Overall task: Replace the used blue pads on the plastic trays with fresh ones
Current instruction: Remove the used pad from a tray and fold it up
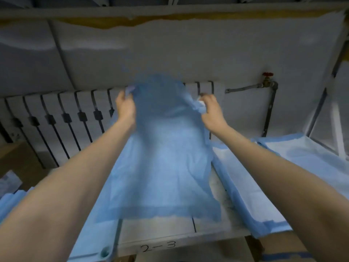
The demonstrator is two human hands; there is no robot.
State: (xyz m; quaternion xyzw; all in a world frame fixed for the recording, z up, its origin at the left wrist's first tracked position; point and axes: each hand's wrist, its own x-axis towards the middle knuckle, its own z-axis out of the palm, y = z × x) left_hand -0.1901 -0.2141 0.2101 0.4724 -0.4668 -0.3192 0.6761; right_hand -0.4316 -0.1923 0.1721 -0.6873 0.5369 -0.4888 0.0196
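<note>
The left forearm [75, 178] and right forearm [279, 171] are bare to the wrist; left hand [125, 106] and right hand [213, 112] bare too.

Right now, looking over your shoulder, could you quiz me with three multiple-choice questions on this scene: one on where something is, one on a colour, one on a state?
1. Where is the red-handled tap?
A. On the wall, to the right of the right hand
B. On the floor
C. Under the left arm

2. What colour is the pad being held?
A. White
B. Blue
C. Green

3. How does that pad sit over the tray marked 2-3?
A. Flat
B. Rolled up
C. Far end lifted, the rest hanging down

Answers:
1 A: the tap sits on a pipe against the grey wall, beyond the right hand.
2 B: the sheet is light blue all over.
3 C: the left hand and the right hand grip its far corners, raised above the tray.
</note>
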